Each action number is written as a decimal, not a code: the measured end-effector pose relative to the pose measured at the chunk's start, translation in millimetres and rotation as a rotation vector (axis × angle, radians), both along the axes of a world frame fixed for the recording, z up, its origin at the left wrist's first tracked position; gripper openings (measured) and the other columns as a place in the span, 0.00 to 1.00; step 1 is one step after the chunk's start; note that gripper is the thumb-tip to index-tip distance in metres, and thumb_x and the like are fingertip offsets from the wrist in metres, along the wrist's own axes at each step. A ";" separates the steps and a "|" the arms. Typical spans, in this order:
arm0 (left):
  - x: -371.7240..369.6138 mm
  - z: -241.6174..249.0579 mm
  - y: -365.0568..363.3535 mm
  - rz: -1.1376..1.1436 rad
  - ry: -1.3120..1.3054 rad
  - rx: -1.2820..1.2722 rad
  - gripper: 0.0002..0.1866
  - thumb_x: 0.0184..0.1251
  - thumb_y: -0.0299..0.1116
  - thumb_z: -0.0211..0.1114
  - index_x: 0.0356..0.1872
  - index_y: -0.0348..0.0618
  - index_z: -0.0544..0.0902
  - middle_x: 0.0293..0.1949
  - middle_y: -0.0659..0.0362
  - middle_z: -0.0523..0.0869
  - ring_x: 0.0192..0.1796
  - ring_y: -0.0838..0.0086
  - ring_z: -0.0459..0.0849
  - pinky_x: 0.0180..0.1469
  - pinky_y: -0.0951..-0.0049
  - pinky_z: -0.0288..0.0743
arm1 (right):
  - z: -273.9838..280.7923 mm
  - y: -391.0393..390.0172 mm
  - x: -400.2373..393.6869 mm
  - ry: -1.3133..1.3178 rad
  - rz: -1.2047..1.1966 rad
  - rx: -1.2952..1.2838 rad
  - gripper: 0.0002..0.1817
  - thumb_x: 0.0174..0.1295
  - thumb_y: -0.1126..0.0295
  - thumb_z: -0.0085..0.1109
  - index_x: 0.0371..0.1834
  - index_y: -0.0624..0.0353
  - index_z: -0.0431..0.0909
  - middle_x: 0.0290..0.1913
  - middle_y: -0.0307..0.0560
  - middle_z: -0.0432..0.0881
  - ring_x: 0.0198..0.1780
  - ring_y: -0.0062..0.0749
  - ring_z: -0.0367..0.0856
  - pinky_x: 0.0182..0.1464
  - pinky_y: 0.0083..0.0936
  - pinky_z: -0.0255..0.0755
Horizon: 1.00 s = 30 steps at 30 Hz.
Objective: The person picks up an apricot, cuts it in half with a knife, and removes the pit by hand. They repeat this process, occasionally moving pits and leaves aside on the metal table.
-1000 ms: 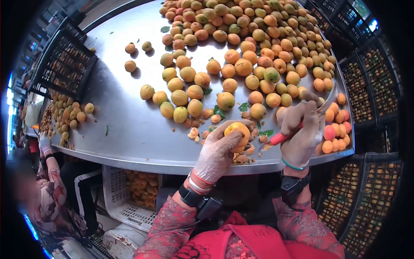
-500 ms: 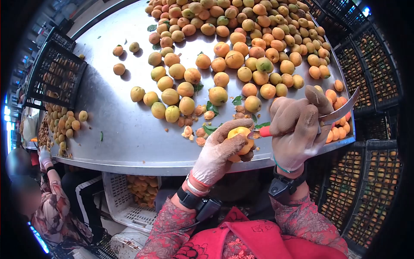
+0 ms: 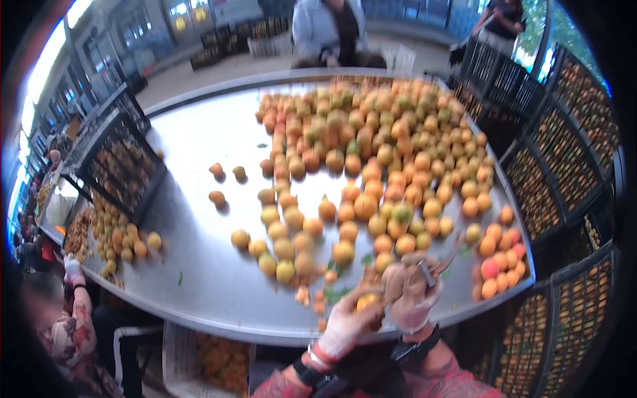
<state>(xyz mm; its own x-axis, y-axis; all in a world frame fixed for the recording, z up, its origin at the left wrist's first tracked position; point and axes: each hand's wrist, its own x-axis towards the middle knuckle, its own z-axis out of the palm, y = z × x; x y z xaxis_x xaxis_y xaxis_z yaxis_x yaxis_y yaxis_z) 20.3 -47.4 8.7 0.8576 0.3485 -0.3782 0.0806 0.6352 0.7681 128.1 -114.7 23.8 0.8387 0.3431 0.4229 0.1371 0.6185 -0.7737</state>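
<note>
Near the front edge of the metal table, my gloved left hand [image 3: 346, 323] is closed around a yellow-orange apricot [image 3: 368, 303]. Right beside it, my gloved right hand [image 3: 406, 298] grips a knife; its curved blade [image 3: 450, 257] sticks out to the upper right, smeared by motion. The fingers hide most of the knife's handle. Just beyond my left hand lie apricot pits and scraps [image 3: 319, 302] with some green leaves [image 3: 336, 294]. Whole apricots [image 3: 284, 249] sit a little farther off.
A big heap of apricots [image 3: 358, 126] covers the far part of the metal table [image 3: 199, 278]. Redder apricots [image 3: 499, 268] lie at the right corner. Full black crates [image 3: 577, 298] stand at right, a tilted crate [image 3: 123, 166] at left. A co-worker [image 3: 73, 325] sits at left, another person [image 3: 330, 30] opposite.
The view has tilted up, bringing the table's far side and a person opposite into sight. My hands appear lower in view and closer together, still holding the apricot and the knife.
</note>
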 end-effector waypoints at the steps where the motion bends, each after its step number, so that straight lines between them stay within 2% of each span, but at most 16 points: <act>1: 2.7 -4.5 -0.9 -0.001 -0.016 0.122 0.17 0.67 0.27 0.65 0.56 0.40 0.80 0.31 0.63 0.81 0.29 0.81 0.77 0.31 0.80 0.73 | 7.3 2.6 1.0 0.084 -0.020 -0.029 0.10 0.72 0.66 0.55 0.47 0.62 0.71 0.16 0.35 0.67 0.15 0.20 0.64 0.22 0.26 0.63; 2: 3.5 -1.9 0.9 -0.027 -0.015 0.063 0.16 0.68 0.29 0.66 0.55 0.40 0.81 0.31 0.63 0.81 0.29 0.82 0.77 0.31 0.80 0.73 | 15.2 5.2 2.5 0.188 -0.038 -0.074 0.10 0.73 0.65 0.54 0.44 0.61 0.71 0.15 0.35 0.65 0.13 0.20 0.62 0.21 0.26 0.63; 5: 2.6 -8.1 0.8 -0.048 -0.016 0.075 0.14 0.68 0.30 0.66 0.52 0.39 0.82 0.32 0.64 0.82 0.30 0.82 0.77 0.33 0.81 0.74 | 14.9 7.9 7.2 0.255 -0.046 -0.056 0.11 0.75 0.63 0.51 0.41 0.61 0.70 0.14 0.34 0.62 0.12 0.19 0.59 0.21 0.28 0.64; 7: 1.0 -8.9 -1.2 -0.024 0.003 0.302 0.13 0.68 0.32 0.67 0.50 0.38 0.82 0.33 0.64 0.83 0.33 0.83 0.79 0.37 0.81 0.74 | 15.3 5.6 10.7 0.325 -0.035 -0.077 0.12 0.75 0.62 0.50 0.40 0.60 0.70 0.14 0.33 0.62 0.12 0.19 0.59 0.21 0.28 0.65; 9: -0.5 -10.5 -2.6 -0.026 -0.002 0.303 0.13 0.68 0.32 0.67 0.50 0.37 0.82 0.33 0.63 0.83 0.34 0.83 0.79 0.38 0.82 0.75 | 17.4 5.8 12.7 0.445 -0.037 -0.120 0.13 0.76 0.61 0.47 0.37 0.59 0.68 0.14 0.32 0.58 0.10 0.20 0.56 0.20 0.28 0.63; 11: 1.3 -9.0 -2.4 -0.028 -0.008 0.300 0.13 0.68 0.32 0.67 0.49 0.37 0.82 0.33 0.63 0.84 0.35 0.84 0.80 0.40 0.82 0.75 | 13.9 3.1 15.9 0.527 -0.008 -0.087 0.13 0.75 0.61 0.47 0.37 0.59 0.68 0.14 0.32 0.57 0.11 0.19 0.54 0.19 0.27 0.61; 13: 2.4 -7.9 -2.8 -0.028 -0.035 0.454 0.13 0.68 0.32 0.68 0.49 0.37 0.82 0.34 0.62 0.85 0.36 0.83 0.81 0.41 0.81 0.76 | 11.5 2.4 18.2 0.616 0.022 -0.062 0.13 0.75 0.61 0.48 0.37 0.59 0.68 0.15 0.31 0.55 0.11 0.19 0.52 0.19 0.27 0.59; 15: 1.8 -7.8 -2.6 -0.037 -0.045 0.452 0.13 0.67 0.32 0.68 0.50 0.37 0.82 0.34 0.62 0.85 0.37 0.82 0.81 0.42 0.80 0.76 | 9.8 2.6 19.2 0.693 0.027 -0.039 0.13 0.75 0.61 0.48 0.37 0.59 0.68 0.16 0.31 0.53 0.12 0.19 0.50 0.17 0.26 0.54; 21: -0.5 -10.9 -1.1 -0.051 -0.071 0.483 0.13 0.67 0.31 0.68 0.49 0.37 0.83 0.36 0.61 0.86 0.38 0.82 0.82 0.43 0.80 0.77 | -6.4 1.9 23.8 0.914 0.114 0.023 0.14 0.74 0.59 0.50 0.37 0.58 0.68 0.17 0.30 0.52 0.13 0.18 0.50 0.18 0.25 0.55; 25: 1.5 -18.4 -4.6 0.014 -0.093 0.467 0.13 0.65 0.31 0.70 0.48 0.38 0.84 0.35 0.61 0.86 0.38 0.83 0.81 0.43 0.80 0.77 | 4.0 5.4 16.1 0.881 0.071 -0.018 0.14 0.75 0.59 0.50 0.37 0.58 0.68 0.16 0.30 0.53 0.13 0.18 0.51 0.18 0.24 0.56; 27: 1.0 -18.3 -4.7 0.025 -0.069 0.377 0.13 0.65 0.31 0.70 0.48 0.38 0.83 0.35 0.61 0.86 0.38 0.83 0.81 0.42 0.79 0.76 | 21.1 8.7 3.8 0.628 -0.023 -0.082 0.14 0.75 0.59 0.50 0.38 0.58 0.68 0.16 0.30 0.53 0.12 0.18 0.51 0.18 0.23 0.55; 28: 1.3 -17.0 -4.5 0.038 -0.048 0.287 0.14 0.64 0.30 0.71 0.48 0.38 0.83 0.35 0.61 0.86 0.38 0.83 0.81 0.42 0.79 0.76 | 20.1 7.6 3.8 0.630 -0.024 -0.084 0.14 0.75 0.59 0.50 0.38 0.58 0.68 0.16 0.30 0.53 0.12 0.18 0.51 0.18 0.23 0.55; 30: 1.0 -7.6 -3.1 0.016 -0.053 0.339 0.14 0.64 0.32 0.71 0.48 0.38 0.83 0.34 0.60 0.86 0.38 0.82 0.81 0.42 0.79 0.77 | 17.7 5.5 5.0 0.569 0.005 -0.060 0.14 0.75 0.58 0.49 0.38 0.58 0.67 0.15 0.30 0.53 0.12 0.19 0.49 0.17 0.23 0.53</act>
